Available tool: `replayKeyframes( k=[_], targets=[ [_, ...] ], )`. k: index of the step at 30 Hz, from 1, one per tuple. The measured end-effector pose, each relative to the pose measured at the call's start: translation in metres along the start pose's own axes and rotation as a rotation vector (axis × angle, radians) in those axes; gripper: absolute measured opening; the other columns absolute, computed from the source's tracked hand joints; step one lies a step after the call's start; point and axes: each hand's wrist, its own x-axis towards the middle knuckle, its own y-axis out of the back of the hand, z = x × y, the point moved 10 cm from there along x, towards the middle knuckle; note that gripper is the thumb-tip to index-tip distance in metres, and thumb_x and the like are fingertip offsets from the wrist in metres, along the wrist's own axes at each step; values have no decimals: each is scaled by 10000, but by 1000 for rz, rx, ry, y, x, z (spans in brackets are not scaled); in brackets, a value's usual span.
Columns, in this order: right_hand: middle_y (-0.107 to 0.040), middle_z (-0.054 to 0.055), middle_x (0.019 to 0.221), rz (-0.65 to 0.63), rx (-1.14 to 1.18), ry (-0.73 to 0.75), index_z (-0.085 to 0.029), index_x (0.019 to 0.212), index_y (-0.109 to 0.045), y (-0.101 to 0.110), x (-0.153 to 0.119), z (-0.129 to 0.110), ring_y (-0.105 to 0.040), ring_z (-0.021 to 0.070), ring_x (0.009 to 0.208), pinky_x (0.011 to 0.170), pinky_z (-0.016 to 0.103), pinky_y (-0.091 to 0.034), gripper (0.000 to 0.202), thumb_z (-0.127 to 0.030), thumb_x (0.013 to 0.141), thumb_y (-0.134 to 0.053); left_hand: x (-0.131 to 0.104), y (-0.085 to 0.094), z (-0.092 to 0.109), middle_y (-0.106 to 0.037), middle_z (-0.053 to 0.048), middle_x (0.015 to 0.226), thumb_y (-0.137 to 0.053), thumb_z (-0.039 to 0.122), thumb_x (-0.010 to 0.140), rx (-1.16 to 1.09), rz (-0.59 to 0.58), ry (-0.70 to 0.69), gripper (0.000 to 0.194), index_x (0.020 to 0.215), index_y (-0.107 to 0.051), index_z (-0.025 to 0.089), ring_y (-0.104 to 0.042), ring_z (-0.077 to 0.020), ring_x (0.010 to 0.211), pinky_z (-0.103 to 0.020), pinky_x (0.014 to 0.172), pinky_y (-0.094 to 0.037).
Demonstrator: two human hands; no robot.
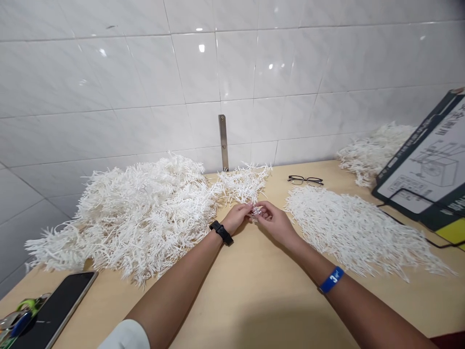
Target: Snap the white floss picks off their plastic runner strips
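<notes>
A small white branched piece (pixel 256 211), like a sprig of thin strands, is pinched between my two hands over the table. My left hand (pixel 235 218), below a black wristband, is closed with its fingertips at the piece's left side. From the right, my right hand (pixel 276 222) grips it between thumb and fingers; a blue band is on that forearm. Left of my hands lies a big heap of white branched pieces (pixel 152 213). A smaller cluster of the same pieces (pixel 241 182) sits just beyond my fingertips. To the right spreads a flat pile of short, loose white strands (pixel 348 228).
Black-framed glasses (pixel 305 181) lie behind the right pile. A dark green printed box (pixel 428 165) leans at the right, with another white heap (pixel 374 150) behind it. A phone (pixel 60 310) and keys (pixel 22 315) are at the near left. A metal bracket (pixel 223 143) stands against the tiled wall.
</notes>
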Motion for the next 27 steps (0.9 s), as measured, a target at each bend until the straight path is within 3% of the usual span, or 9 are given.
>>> replayKeyframes(
  k=[8,13,19,23,27],
  targets=[
    [-490,-63,616,50,283,-75,-218,802,-480,2,3,10,-488,112,560,538,236,-392,259,-386,718,-659,-2,-2,0,-614,-58,691,-732,584,700,-80,-21,35,493,735,-679,95,-540,-109,628,-229,592,-418],
    [-578,-36,621,1,415,-154,-208,785,-500,-4,4,15,-559,130,574,562,255,-439,229,-359,698,-649,3,6,1,-569,-12,632,-744,504,708,45,69,-26,401,706,-637,117,-485,-85,552,-224,555,-389],
    [-633,1,705,-44,478,-137,-199,769,-541,-8,0,3,-613,149,684,622,264,-470,165,-304,694,-644,5,6,-2,-567,-6,601,-734,430,714,96,59,-33,331,676,-634,116,-450,-78,538,-222,552,-340],
    [-638,3,724,-73,504,-94,-200,768,-555,-10,-2,-6,-608,151,703,621,262,-470,128,-254,683,-633,4,-1,-3,-568,-10,598,-717,487,720,90,-9,-1,391,654,-624,113,-433,-79,540,-225,549,-327],
    [-625,-8,722,-72,542,-85,-201,755,-576,-9,-2,-6,-597,145,657,603,274,-473,115,-248,675,-644,2,-3,-3,-576,-23,645,-670,639,713,48,-34,41,536,676,-607,108,-484,-100,590,-248,606,-401]
  ],
)
